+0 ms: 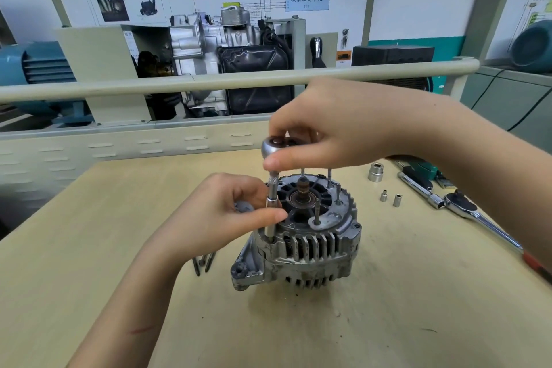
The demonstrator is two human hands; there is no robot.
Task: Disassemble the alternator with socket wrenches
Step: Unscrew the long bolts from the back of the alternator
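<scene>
A grey alternator (310, 248) stands shaft-up in the middle of the wooden table (388, 323). A small ratchet wrench head (273, 145) with a long extension and socket (272, 206) stands upright on a bolt at the alternator's left rim. My right hand (334, 125) grips the ratchet head from above with thumb and fingers. Lower down, my left hand (227, 212) pinches the extension between thumb and fingers. Several studs rise from the alternator's top.
Long removed bolts (204, 263) lie on the table left of the alternator. At the right lie a large socket (375, 172), two small sockets (390, 198) and a bigger ratchet wrench (457, 203). Behind the table runs a rail (209, 81) before a training engine stand.
</scene>
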